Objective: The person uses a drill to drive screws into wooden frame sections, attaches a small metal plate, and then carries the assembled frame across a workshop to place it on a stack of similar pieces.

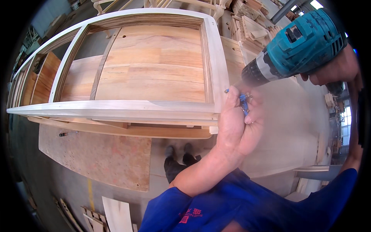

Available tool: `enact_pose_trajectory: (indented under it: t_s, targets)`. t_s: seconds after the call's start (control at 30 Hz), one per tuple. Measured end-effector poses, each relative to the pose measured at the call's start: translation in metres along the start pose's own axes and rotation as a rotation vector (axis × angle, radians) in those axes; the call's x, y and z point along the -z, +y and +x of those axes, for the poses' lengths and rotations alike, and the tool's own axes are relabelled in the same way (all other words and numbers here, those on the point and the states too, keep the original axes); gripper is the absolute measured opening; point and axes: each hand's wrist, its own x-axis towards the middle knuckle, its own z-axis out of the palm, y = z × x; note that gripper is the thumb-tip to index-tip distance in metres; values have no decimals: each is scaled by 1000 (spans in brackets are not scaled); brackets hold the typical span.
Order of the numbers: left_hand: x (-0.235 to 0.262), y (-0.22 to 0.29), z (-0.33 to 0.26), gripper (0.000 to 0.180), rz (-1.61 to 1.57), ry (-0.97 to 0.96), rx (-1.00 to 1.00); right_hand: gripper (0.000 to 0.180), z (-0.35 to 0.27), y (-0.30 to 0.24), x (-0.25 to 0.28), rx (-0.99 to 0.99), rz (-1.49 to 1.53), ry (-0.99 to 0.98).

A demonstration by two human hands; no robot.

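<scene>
My left hand (239,123) is turned palm up beside the right corner of a wooden cabinet frame (181,107). Curled fingers hold several small blue-and-brass fasteners (244,103); their exact kind is too small to tell. One of them pokes out past the fingertips toward the frame's corner post. Gripped in my right hand (334,70) is a teal power drill (305,42), tilted with its black chuck (255,72) pointing down and left, just above my left fingers. The drill's bit is hidden or blurred near the fingertips.
Pale wood panels (154,62) sit inside the frame's openings. Under it lies a worn board (100,154) with a small dark tool (63,134) on it. Stacked lumber (251,29) stands at the back right, and loose planks (117,212) lean at the lower left.
</scene>
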Motion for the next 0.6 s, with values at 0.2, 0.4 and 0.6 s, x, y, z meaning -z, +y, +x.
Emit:
enact_pose_trajectory:
  t_s: [0.2, 0.4, 0.6]
  targets:
    - [-7, 0, -1, 36, 74, 26, -17, 59, 6, -6, 4, 19, -9, -7]
    - [-3, 3, -1, 33, 116, -7, 15, 59, 11, -7, 10, 41, -16, -9]
    - [4, 1, -25, 26, 476, 53, 13, 58, 17, 1, 11, 80, -10, -15]
